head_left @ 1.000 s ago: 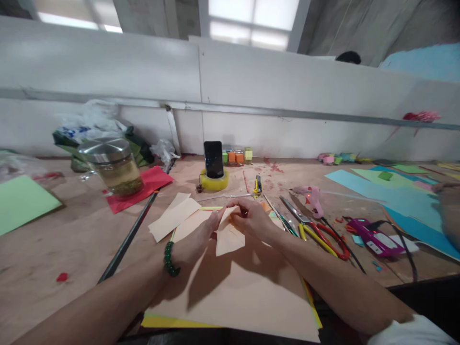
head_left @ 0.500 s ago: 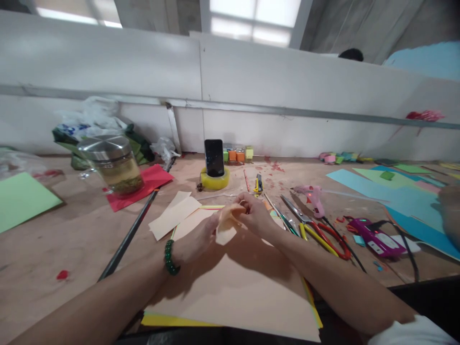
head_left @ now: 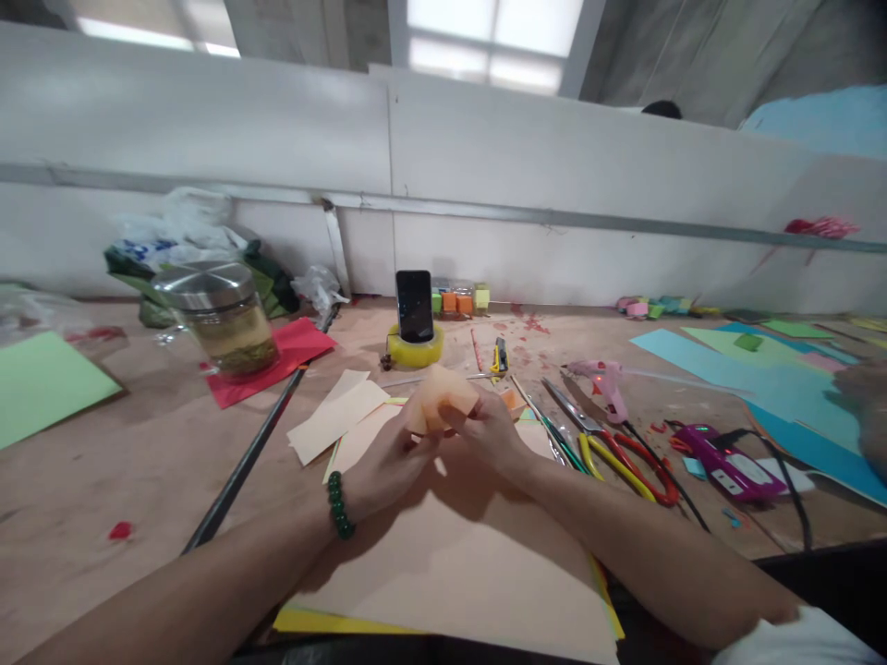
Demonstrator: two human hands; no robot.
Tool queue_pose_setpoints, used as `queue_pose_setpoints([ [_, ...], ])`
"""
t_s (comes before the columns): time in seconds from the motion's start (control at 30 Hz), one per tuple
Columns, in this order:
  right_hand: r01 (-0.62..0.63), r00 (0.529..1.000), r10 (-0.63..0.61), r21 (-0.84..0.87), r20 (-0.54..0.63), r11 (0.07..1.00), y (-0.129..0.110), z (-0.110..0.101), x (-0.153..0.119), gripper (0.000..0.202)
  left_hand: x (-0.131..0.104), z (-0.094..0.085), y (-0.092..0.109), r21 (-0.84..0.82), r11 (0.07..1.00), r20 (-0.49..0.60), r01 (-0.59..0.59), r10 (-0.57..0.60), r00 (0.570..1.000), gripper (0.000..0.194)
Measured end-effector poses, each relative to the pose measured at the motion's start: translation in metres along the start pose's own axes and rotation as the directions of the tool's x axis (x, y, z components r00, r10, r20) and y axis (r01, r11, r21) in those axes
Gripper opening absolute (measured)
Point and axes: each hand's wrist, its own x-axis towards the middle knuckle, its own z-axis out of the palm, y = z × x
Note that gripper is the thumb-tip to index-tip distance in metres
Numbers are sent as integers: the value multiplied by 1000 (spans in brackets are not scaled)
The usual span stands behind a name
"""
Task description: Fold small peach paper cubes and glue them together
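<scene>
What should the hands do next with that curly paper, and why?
Probably pinch the curled paper gently where it bends. The left hand and right hand both have hold of it, and it bulges up above the big pale sheet instead of lying flat, so a soft pinch might keep the curve neat.

The tabletop (head_left: 76, 480) bears stacked paper (head_left: 450, 573), a red sheet (head_left: 295, 349), tape (head_left: 416, 349), scissors (head_left: 602, 434), and a pink glue gun (head_left: 606, 383).

The tape roll (head_left: 416, 347) was yellow, the glue gun (head_left: 604, 380) pink, the bracelet (head_left: 340, 505) green (dark, almost bottle-glass), the power strip (head_left: 727, 462) purple.
</scene>
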Motion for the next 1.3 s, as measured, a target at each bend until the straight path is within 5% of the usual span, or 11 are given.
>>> queue_pose_setpoints([
  [0.13, -27, 996, 35, -94, 85, 995, -5, 0, -5, 18, 7, -7, -8, 225, 970, -103, 90, -68, 992, 30],
  [0.3, -71, 988, 96, -197, 122, 978, -15, -11, -5, 33, 14, -22, -6, 327, 930, -99, 166, -141, 985, 28],
  [0.47, 156, 986, -156, -16, -52, 988, -28, -31, 5, 38, 12, -34, 8, 445, 879, 12, 170, -196, 980, 19],
  [0.63, 307, 947, -271, -236, 174, 922, -25, -34, 6, 43, 8, -35, 18, 570, 816, 184, 92, -236, 954, 16],
  [0.73, 223, 944, -136, -274, 302, 935, -15, -31, 6, 11, 9, -35, 15, 558, 826, 209, 76, -228, 951, 16],
  [0.83, 146, 931, -36, -281, 363, 949, -10, -30, 8, 17, 12, -36, 8, 517, 854, 215, 59, -197, 957, 20],
  [1.13, 209, 935, -134, -205, 328, 956, -8, -19, 1, 29, 12, -33, 8, 478, 878, 230, -11, -113, 967, 39],
  [1.3, 190, 949, -123, -216, 289, 958, -6, -15, -5, 28, 10, -32, 8, 516, 857, 165, 0, -100, 981, 24],
])
